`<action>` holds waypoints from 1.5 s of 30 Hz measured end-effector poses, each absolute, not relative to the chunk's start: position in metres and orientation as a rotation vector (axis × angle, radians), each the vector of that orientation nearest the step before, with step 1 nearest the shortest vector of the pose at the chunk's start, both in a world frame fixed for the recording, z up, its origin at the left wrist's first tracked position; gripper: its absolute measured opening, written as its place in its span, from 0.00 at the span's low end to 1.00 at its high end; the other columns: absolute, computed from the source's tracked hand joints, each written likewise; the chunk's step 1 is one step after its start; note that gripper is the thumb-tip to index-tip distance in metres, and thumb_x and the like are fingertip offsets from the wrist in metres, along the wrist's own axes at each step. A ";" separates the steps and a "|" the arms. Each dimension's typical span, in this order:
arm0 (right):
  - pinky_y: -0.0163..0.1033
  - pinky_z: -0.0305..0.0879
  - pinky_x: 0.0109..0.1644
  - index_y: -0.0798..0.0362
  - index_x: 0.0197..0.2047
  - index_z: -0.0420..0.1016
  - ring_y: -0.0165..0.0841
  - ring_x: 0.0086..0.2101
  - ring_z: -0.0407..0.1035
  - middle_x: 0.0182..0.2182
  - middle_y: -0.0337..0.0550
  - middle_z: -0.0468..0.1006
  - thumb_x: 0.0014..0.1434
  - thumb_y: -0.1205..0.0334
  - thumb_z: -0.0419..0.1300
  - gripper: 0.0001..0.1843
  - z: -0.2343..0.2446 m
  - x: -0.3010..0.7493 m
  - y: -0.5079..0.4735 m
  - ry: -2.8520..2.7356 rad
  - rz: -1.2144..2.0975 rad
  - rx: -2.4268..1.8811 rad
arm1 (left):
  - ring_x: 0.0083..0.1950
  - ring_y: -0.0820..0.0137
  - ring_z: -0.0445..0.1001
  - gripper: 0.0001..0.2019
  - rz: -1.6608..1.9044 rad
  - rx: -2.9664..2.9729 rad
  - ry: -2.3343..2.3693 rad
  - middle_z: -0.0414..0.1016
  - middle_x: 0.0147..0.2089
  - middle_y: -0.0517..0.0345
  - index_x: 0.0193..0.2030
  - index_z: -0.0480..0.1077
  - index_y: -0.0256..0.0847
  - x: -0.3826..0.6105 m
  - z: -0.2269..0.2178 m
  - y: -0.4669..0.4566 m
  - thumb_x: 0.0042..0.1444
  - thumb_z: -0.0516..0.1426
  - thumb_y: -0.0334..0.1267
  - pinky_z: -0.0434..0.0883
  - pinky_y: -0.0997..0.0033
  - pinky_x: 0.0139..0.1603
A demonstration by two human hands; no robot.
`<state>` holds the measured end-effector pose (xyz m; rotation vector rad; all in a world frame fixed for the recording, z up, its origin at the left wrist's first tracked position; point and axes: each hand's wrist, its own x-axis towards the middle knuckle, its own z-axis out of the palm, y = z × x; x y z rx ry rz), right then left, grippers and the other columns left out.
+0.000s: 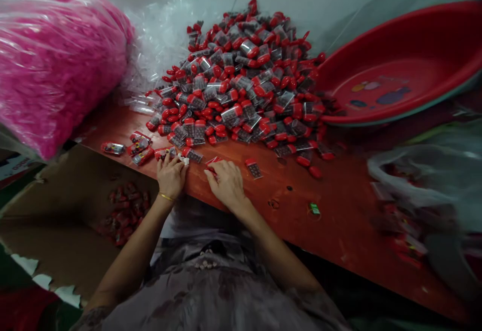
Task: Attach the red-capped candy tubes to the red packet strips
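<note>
My left hand (172, 176), with a gold bangle at its wrist, is at the table's near edge. Its fingers are bent and drawn together, and a small white piece (183, 159) shows by the fingertips. Just beyond them lies a red printed packet (164, 152). My right hand (228, 184) is closed at the fingertips on a small red piece (211, 169), mostly hidden by the fingers. Between and beyond both hands lies a clear case with a red cap (193, 154). Another such case (253, 168) rests to the right of my right hand.
A big heap of red-capped clear cases (241, 80) covers the back of the red table (331, 230). Clear plastic pieces (158, 44) and a bag of pink parts (60, 65) are left. Below stands a carton (48, 220) holding red packets. A red basin (399, 65) sits right.
</note>
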<state>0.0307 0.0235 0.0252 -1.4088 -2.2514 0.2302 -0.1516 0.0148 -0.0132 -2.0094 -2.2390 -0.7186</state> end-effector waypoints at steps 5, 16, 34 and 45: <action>0.39 0.59 0.44 0.51 0.40 0.76 0.36 0.38 0.67 0.37 0.44 0.78 0.62 0.57 0.53 0.12 0.015 0.049 0.017 -2.154 0.252 -1.431 | 0.61 0.55 0.65 0.15 -0.742 -2.162 -2.163 0.77 0.50 0.51 0.37 0.77 0.44 -0.157 -0.019 0.009 0.60 0.48 0.38 0.51 0.44 0.64; 0.47 0.58 0.52 0.48 0.54 0.72 0.42 0.50 0.60 0.52 0.49 0.70 0.64 0.59 0.49 0.18 -0.008 0.077 0.020 -2.116 0.075 -1.572 | 0.68 0.52 0.54 0.19 -0.812 -2.251 -2.032 0.61 0.65 0.45 0.53 0.72 0.43 -0.090 0.017 0.017 0.59 0.52 0.46 0.51 0.45 0.65; 0.47 0.48 0.59 0.44 0.43 0.79 0.38 0.56 0.58 0.53 0.39 0.73 0.64 0.61 0.50 0.15 -0.016 0.067 0.027 -2.122 0.139 -1.533 | 0.66 0.52 0.58 0.22 -1.008 -2.123 -2.145 0.68 0.60 0.42 0.56 0.68 0.37 -0.078 0.001 0.018 0.59 0.51 0.46 0.53 0.45 0.64; 0.48 0.55 0.58 0.49 0.53 0.71 0.40 0.54 0.63 0.54 0.49 0.71 0.62 0.55 0.52 0.18 0.003 0.067 0.012 -1.751 0.280 -1.443 | 0.45 0.64 0.76 0.13 -1.996 -2.290 -2.323 0.80 0.42 0.54 0.42 0.77 0.39 -0.067 0.015 0.027 0.54 0.56 0.42 0.70 0.62 0.52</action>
